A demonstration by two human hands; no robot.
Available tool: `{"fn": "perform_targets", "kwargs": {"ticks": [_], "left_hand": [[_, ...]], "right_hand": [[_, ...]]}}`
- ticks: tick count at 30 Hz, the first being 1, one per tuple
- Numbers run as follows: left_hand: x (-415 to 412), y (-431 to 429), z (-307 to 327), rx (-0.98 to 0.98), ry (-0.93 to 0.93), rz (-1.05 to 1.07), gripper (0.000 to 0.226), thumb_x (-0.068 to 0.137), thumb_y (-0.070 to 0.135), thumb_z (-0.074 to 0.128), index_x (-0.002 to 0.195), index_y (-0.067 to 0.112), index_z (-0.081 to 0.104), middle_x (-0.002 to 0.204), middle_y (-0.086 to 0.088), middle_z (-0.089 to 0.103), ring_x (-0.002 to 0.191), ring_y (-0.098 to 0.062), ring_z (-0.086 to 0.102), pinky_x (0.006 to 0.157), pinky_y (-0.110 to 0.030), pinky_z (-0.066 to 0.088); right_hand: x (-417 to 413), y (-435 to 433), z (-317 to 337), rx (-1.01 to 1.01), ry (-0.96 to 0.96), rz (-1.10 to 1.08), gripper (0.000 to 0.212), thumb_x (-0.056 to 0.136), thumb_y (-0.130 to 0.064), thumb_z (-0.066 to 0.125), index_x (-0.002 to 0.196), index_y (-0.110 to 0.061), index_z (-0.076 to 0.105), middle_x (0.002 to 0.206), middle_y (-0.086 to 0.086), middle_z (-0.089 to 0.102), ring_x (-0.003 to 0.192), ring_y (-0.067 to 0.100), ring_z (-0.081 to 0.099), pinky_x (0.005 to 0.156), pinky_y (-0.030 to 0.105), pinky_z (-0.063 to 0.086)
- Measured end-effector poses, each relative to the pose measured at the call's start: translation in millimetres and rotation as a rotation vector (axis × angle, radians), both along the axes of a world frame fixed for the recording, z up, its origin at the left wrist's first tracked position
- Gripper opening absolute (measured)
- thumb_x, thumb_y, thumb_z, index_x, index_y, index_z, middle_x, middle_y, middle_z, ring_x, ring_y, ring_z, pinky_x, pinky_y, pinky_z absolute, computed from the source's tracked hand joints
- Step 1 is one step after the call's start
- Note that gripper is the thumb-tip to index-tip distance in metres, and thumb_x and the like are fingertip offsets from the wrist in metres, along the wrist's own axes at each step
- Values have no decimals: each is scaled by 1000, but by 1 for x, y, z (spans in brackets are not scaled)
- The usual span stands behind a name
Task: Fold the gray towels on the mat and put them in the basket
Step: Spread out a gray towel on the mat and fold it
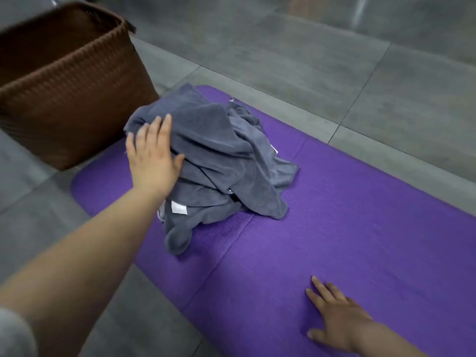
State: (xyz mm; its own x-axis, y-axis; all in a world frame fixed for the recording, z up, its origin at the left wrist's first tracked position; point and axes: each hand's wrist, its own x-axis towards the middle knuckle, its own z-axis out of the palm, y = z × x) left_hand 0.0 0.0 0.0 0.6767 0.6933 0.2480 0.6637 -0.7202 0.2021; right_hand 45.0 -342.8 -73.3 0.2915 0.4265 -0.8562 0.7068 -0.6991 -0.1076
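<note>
A crumpled heap of gray towels (219, 161) lies on the far left part of the purple mat (347, 215). White labels show at the heap's near edge. My left hand (152, 153) rests on the heap's left side with its fingers straight and spread. My right hand (337, 318) lies flat on the mat near the bottom right, fingers straight, holding nothing. The brown woven basket (77, 104) stands on the floor just left of the heap, beside the mat's far left end; its inside is dark.
Gray floor tiles (334, 60) surround the mat. The mat's right part is bare purple surface. A gray sleeve shows at the bottom left corner.
</note>
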Motion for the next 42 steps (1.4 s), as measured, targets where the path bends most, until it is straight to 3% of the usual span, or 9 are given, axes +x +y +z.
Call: {"fn": "perform_targets", "kwargs": {"ticks": [7,12,15,18,24,29,33,37,42], "left_hand": [[6,-7,21,61,38,-8,29,87,28,52,99,10,70,101,-17,67,113,-35,47,110,-48,11],[-43,-94,18,51,-113,-665,18,70,31,53,64,24,68,48,0,60,56,-18,54,62,-28,36],[-76,-148,-13,-205,-70,-971,9,72,32,56,77,28,61,54,9,58,64,-7,42,60,-22,31],[-95,-165,-40,-277,14,-1079,18,74,39,55,77,29,69,61,14,62,68,-3,47,62,-17,36],[-86,-161,-41,-259,177,-1006,22,73,35,48,72,28,68,68,15,66,63,-2,56,58,-15,41],[-30,-123,-40,97,377,-717,49,68,20,37,108,17,66,115,-10,66,96,-22,67,89,-28,42],[24,-126,-27,183,845,-627,57,95,13,26,146,20,3,157,-2,3,145,-23,1,116,-42,-2],[54,-123,-23,336,1135,-573,37,95,14,30,128,15,48,132,-4,53,132,-22,37,115,-48,-6],[35,-142,-10,-67,552,-697,37,90,40,37,104,16,61,113,-4,64,107,-26,57,97,-31,35]], "right_hand": [[16,7,6,200,-34,-135,58,92,-35,45,145,-21,24,155,-1,17,140,15,26,112,25,24],[39,54,35,845,-137,-753,53,89,-21,56,136,-7,37,141,10,42,129,22,42,105,23,29],[42,87,53,1003,219,-1018,66,87,-19,58,143,-10,24,146,7,34,135,17,34,105,21,27],[27,100,43,770,476,-965,82,82,-14,65,146,-12,13,140,12,40,122,17,46,96,22,35],[-10,63,-7,469,192,-496,76,80,-19,66,142,-10,24,141,12,38,130,24,41,108,27,34],[-5,31,-8,412,-57,-311,62,83,-28,60,138,-16,32,138,9,37,130,26,35,108,30,32],[-10,25,-6,351,-103,-180,62,83,-39,58,137,-19,35,138,8,38,128,27,33,107,34,29],[-11,26,-7,342,-132,-172,60,83,-44,58,133,-17,40,135,10,41,126,29,32,105,36,28],[-9,33,-9,412,-88,-364,69,79,-46,61,136,-19,35,138,7,38,128,28,29,106,34,25]]}}
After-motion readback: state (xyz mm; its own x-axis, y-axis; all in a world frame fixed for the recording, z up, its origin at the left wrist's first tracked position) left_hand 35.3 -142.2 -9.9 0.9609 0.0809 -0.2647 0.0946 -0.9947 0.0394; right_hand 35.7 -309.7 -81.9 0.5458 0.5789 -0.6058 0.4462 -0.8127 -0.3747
